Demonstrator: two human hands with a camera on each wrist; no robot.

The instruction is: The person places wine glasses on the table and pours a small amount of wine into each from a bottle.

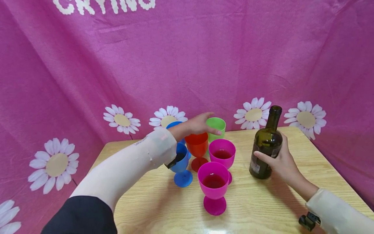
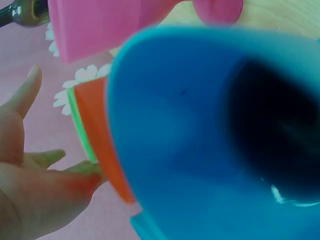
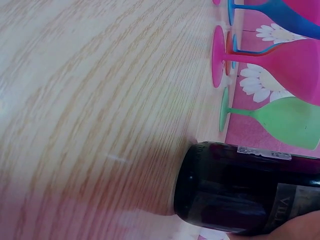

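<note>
My left hand reaches over the red goblet to the green goblet. Its thumb and fingers are spread apart at the green rim. In the left wrist view the left hand shows extended fingers, some partly behind the orange-looking red goblet. My right hand grips a dark green wine bottle round its body, thumb across the front. The bottle stands upright on the table's right side. In the right wrist view, the bottle has its base right at the tabletop.
Two pink goblets with red liquid stand at the middle of the wooden table. A blue goblet holding dark liquid is below my left wrist; another blue goblet is behind it. A pink cloth with daisies hangs behind.
</note>
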